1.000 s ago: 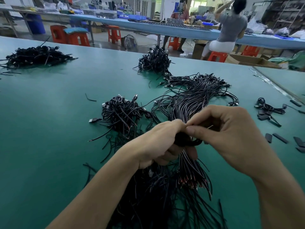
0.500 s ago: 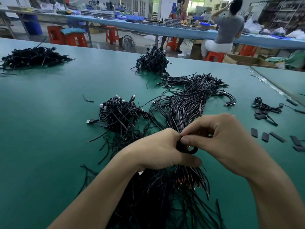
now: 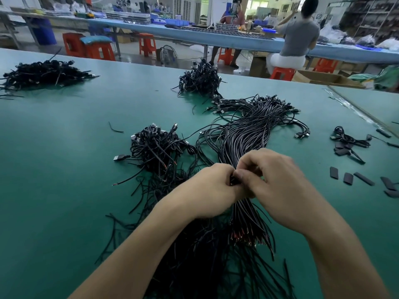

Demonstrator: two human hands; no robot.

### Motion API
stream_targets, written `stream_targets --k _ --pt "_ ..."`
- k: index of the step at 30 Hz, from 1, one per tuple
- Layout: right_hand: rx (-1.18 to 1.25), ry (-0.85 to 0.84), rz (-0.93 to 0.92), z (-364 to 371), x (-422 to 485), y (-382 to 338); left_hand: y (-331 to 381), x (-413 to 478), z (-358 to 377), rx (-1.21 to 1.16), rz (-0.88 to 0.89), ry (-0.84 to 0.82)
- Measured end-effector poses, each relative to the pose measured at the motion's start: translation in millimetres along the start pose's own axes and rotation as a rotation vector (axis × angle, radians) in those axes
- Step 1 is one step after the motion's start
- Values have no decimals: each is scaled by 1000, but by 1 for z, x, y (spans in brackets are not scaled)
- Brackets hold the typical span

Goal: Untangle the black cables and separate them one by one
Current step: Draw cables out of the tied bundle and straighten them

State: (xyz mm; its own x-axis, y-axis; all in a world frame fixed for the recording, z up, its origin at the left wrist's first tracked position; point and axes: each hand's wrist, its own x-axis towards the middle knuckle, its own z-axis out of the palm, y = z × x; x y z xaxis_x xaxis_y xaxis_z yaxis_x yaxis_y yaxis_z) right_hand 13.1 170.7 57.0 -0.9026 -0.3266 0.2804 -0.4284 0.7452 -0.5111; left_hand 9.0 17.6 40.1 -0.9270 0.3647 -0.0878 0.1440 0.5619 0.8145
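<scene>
2 bare forearms in the lower frame, ending in 2 bare hands, left hand [image 3: 207, 187] and right hand [image 3: 280, 186], uncovered throughout.

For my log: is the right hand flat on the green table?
No, the right hand pinches the long black cable bundle, touching the left hand.

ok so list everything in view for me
green table: one, green, under everything
long bundle of straight black cables: one, black, table centre
tangled heaps of black cables: three, black, left of the bundle, far centre, far left
small black cable knot: one, black, right side
flat black sleeve pieces: several, black, beside the knot
loose black cable ends: many, black, near edge under the forearms
orange plastic stools: several, orange, floor beyond the table
seated person in a grey top: one, far blue bench
left hand: one, pinching the bundle
right hand: one, pinching the bundle beside it
</scene>
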Motion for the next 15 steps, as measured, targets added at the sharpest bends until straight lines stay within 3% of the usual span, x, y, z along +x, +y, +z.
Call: stream_targets --k 8,12,15 --pt "75 358 -9 13 4 -14 10 2 -3 -873 -124 38" --pt "224 436 19 13 5 -15 12 1 -1 -871 38 163" --pt "496 439 106 14 8 -15 13 1 1 -754 182 298"
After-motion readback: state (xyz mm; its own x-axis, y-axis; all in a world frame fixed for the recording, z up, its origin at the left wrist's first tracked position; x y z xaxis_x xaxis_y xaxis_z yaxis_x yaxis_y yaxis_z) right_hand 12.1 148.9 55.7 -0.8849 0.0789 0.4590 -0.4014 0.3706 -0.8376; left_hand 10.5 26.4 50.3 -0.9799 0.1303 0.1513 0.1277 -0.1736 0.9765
